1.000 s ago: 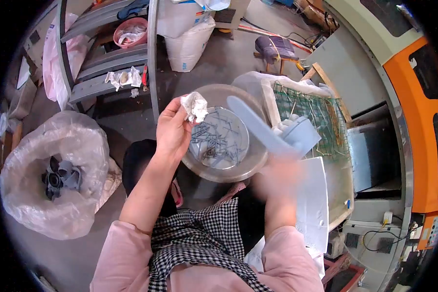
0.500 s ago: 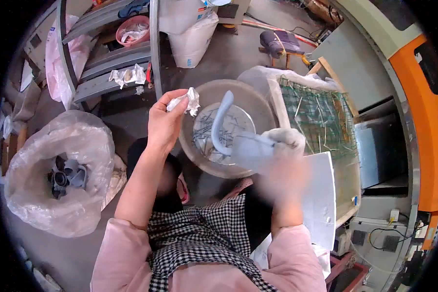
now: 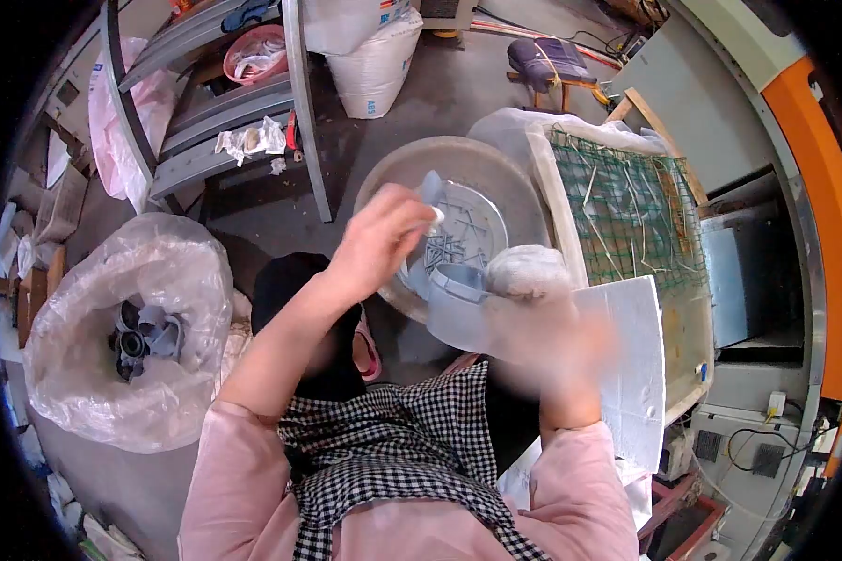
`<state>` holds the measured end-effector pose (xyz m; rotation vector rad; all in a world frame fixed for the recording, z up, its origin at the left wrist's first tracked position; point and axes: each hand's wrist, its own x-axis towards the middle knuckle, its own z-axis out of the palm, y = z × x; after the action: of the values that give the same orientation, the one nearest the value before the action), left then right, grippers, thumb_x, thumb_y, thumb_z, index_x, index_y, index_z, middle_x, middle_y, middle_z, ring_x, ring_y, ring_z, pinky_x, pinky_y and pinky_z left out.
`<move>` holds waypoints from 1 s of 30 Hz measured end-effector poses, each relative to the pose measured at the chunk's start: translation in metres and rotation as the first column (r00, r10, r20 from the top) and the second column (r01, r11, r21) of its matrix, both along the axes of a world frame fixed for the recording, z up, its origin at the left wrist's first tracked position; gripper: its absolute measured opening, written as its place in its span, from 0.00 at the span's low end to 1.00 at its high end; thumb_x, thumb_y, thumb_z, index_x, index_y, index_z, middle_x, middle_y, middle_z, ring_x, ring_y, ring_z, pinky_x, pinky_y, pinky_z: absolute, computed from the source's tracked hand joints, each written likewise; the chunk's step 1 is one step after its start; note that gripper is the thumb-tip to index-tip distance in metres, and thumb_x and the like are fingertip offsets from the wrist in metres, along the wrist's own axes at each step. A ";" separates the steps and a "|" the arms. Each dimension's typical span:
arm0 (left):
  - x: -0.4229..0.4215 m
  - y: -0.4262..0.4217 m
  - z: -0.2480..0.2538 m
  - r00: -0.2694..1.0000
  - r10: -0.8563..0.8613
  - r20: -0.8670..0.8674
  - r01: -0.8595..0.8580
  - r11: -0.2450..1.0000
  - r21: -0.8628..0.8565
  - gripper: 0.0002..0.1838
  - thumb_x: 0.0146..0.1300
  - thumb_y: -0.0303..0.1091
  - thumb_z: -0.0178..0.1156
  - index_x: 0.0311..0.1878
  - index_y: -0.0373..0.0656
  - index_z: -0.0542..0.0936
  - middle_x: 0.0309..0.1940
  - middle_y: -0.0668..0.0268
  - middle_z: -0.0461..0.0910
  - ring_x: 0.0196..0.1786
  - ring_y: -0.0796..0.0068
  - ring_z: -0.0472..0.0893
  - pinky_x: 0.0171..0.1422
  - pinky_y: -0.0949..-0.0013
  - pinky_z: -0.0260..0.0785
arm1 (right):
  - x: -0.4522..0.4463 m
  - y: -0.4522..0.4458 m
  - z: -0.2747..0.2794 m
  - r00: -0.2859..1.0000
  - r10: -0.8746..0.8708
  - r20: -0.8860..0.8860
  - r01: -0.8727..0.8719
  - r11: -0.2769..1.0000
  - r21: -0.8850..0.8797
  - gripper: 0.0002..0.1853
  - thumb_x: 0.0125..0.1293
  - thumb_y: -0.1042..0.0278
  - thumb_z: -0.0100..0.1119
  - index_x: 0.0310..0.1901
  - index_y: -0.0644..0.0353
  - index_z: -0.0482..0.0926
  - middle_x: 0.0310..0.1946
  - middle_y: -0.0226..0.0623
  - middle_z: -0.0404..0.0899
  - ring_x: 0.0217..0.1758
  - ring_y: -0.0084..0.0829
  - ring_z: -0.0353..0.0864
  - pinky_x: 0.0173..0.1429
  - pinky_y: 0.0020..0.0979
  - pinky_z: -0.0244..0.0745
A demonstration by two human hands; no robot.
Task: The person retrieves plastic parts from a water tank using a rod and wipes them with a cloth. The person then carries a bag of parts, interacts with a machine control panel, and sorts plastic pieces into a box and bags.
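Observation:
My right hand (image 3: 533,285), with a white covering over the fingers and blurred towards the wrist, grips a blue-grey plastic part (image 3: 458,313). The part has a round, cup-like body and a long curved handle. My bare left hand (image 3: 381,241) is closed around a crumpled white cloth (image 3: 438,220), of which only a small bit shows. Those fingers are at the curved handle and hide much of it; I cannot tell whether the cloth presses on it. Below both hands, a wide grey basin (image 3: 379,182) holds several thin grey sticks (image 3: 444,251).
On the left, a clear plastic bag (image 3: 126,262) holds grey and black parts. A metal rack (image 3: 311,122) stands behind it. To the right are a frame with green netting (image 3: 617,196), a white board (image 3: 638,365) and an orange-trimmed machine (image 3: 814,187).
My left hand has moved right and down with the cloth, reaching the part's handle. The part has tilted, its round opening now showing, and my right hand has shifted slightly.

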<state>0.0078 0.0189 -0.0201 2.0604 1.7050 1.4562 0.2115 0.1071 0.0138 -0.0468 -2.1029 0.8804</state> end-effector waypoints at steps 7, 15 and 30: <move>-0.033 0.035 -0.010 0.929 0.326 0.177 -0.331 0.944 -0.004 0.09 0.56 0.19 0.63 0.41 0.38 0.81 0.37 0.62 0.79 0.42 0.69 0.80 0.46 0.71 0.71 | 0.003 0.004 -0.005 0.997 0.011 -0.080 -0.019 0.995 -0.095 0.11 0.43 0.78 0.65 0.19 0.56 0.69 0.14 0.35 0.64 0.16 0.39 0.67 0.21 0.33 0.62; -0.006 0.009 -0.003 0.927 0.098 0.363 0.004 0.963 -0.269 0.07 0.55 0.25 0.67 0.38 0.39 0.83 0.35 0.67 0.80 0.40 0.76 0.79 0.45 0.72 0.70 | 0.002 0.006 -0.009 0.996 -0.037 -0.080 0.031 0.997 -0.074 0.10 0.43 0.79 0.65 0.23 0.57 0.72 0.15 0.34 0.67 0.16 0.38 0.69 0.22 0.32 0.64; -0.063 0.040 -0.060 0.035 0.108 0.994 0.126 0.986 -0.112 0.15 0.66 0.29 0.58 0.55 0.37 0.75 0.47 0.59 0.79 0.48 0.71 0.80 0.51 0.70 0.74 | 0.017 0.008 -0.026 0.962 -0.161 -0.218 -0.021 0.756 -0.654 0.06 0.45 0.73 0.62 0.21 0.63 0.74 0.22 0.39 0.79 0.22 0.31 0.77 0.30 0.31 0.75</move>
<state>-0.0557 0.0588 -0.0798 0.3665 0.9796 1.8593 0.2283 0.1148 -0.0121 -0.3567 -1.4478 1.4562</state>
